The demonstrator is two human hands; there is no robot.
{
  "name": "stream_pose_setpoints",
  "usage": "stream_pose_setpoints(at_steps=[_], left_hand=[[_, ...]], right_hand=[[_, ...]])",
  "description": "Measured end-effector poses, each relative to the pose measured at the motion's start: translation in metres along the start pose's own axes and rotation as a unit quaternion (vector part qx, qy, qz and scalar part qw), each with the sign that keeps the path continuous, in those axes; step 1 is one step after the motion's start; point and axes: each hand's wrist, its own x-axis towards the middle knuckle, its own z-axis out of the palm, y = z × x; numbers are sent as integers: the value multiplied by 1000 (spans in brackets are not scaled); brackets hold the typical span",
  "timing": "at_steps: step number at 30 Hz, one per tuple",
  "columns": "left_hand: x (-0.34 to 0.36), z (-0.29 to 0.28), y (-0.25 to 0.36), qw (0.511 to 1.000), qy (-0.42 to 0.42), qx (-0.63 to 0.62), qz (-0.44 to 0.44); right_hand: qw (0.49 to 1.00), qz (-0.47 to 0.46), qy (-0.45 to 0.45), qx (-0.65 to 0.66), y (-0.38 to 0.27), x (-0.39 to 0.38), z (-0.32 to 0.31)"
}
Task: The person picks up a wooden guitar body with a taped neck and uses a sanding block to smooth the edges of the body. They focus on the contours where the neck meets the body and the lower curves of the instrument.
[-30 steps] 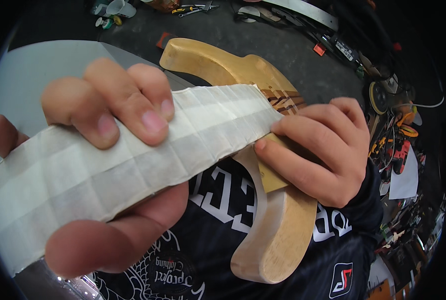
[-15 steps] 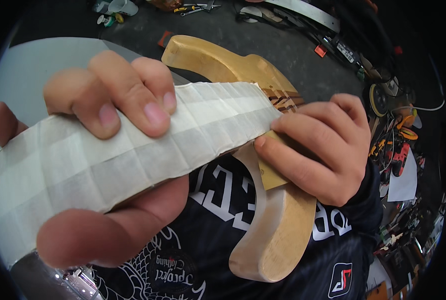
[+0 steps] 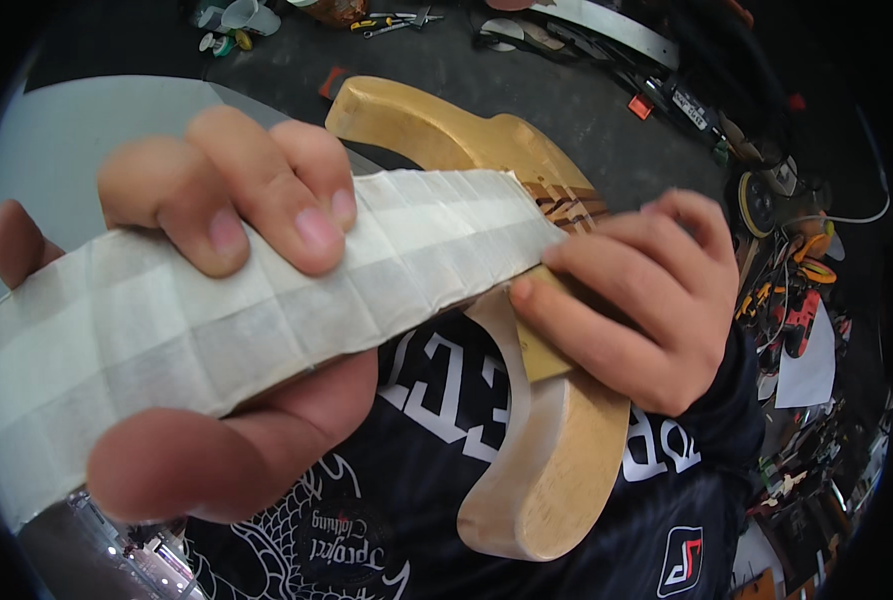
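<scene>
An electric guitar body [image 3: 556, 490] in pale wood, with a gold-toned upper horn, rests against my dark shirt. Its neck [image 3: 406, 235] slants out to the left, its face covered in strips of whitish masking tape. My left hand [image 3: 256, 190] is wrapped round the neck, fingers over the taped face and thumb along the near edge. In my right hand [image 3: 646, 300], a folded yellowish sheet of sandpaper [image 3: 540, 345] is pressed by the fingers where the neck meets the body. The palm side of that hand and part of the sheet are hidden.
A light round surface [image 3: 76, 130] lies beyond my left hand. Plastic cups [image 3: 250, 16] and hand tools [image 3: 396, 22] sit on the dark surface at the back. Cables, a red-and-black power tool [image 3: 798, 322] and a white sheet of paper [image 3: 806, 360] crowd the right side.
My right hand and the sandpaper have shifted very slightly beside the neck joint. Left hand and guitar have moved only a little in the picture, with the grip unchanged.
</scene>
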Motion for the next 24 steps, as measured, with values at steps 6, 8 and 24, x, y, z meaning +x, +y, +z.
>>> stream_pose_setpoints(at_steps=[6,8,24], left_hand=[[6,10,1,1000,22,-10,4],[-8,-2,2,1000,30,-3,7],[0,3,-3,1000,-5,-22,7]], right_hand=[[1000,-2,8,-10,2,3,-3],[1000,0,-15,-8,-3,-1,-1],[1000,4,24,-18,-1,-11,-2]])
